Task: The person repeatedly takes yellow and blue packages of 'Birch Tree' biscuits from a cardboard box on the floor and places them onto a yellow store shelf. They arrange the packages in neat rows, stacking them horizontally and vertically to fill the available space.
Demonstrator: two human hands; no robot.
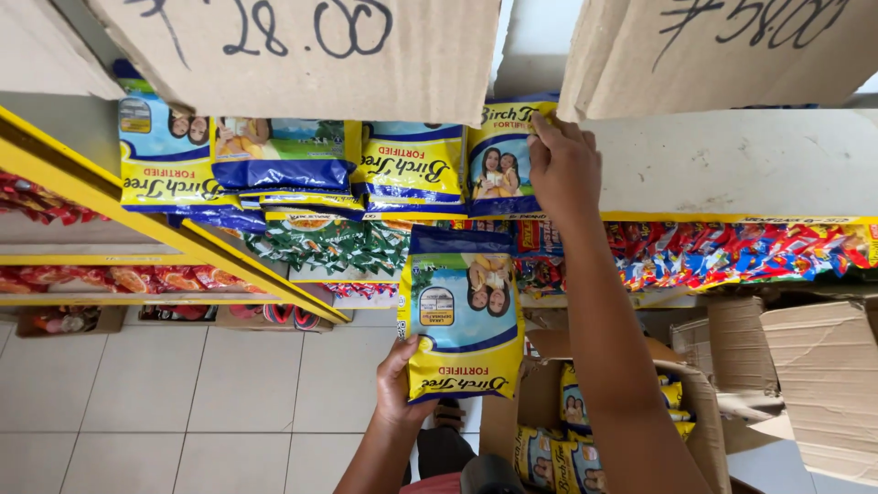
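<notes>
Stocking well under way — four yellow-blue pouches (302, 165) already hang in shelf row. Right hand (562, 165) pinches top of rightmost pouch (501, 155) at shelf edge. Left hand (398, 384) grips next pouch (462, 316) by lower corner, below shelf. More pouches wait in open carton (700, 402) — several left.

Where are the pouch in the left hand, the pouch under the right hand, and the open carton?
Held pouch (465, 316), head view, middle of its front.
Shelf pouch (499, 165), head view, front panel left of the right hand.
Carton (704, 421), head view, right wall.
</notes>
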